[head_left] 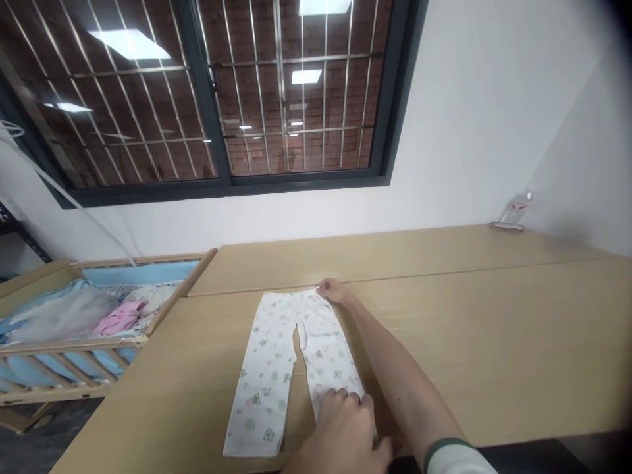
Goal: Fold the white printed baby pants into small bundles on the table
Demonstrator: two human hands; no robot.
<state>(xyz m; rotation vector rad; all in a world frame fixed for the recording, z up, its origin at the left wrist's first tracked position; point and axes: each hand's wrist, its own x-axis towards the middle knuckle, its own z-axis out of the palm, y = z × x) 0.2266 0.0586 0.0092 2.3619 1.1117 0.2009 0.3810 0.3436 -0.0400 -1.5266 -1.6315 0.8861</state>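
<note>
Head view: one pair of small white trousers [281,322] lies flat on the pale wood-grain desk [469,329], waistband on the far side, both legs pointing toward the wearer, slightly spread with a narrow strip of desk showing between them. Fabric carries a scattered print of small green and grey motifs. Right hand [333,291]: arm extended from lower right, fingers drawn together at the right-hand corner of the waistband, closed on its edge; the trousers extend leftward and nearer from these fingers. Left hand [348,428]: back upward, over the lower part of the right-hand trouser leg, covering much of its hem end; fingers bent, tips hidden beneath the knuckles, so cannot tell whether they grip the cloth or only press on it. Thumb sits out to the right, somewhat blurred. The left-hand leg lies apart from both hands, hem fully visible near the front edge of the desk. Right sleeve [454,455]: white, green trim. Surroundings: wooden crib [182,289] just beside the desk at left, pink cloth [118,317] inside; clear bottle [516,209] at the far right, by the wall; barred window [306,179] above.
</note>
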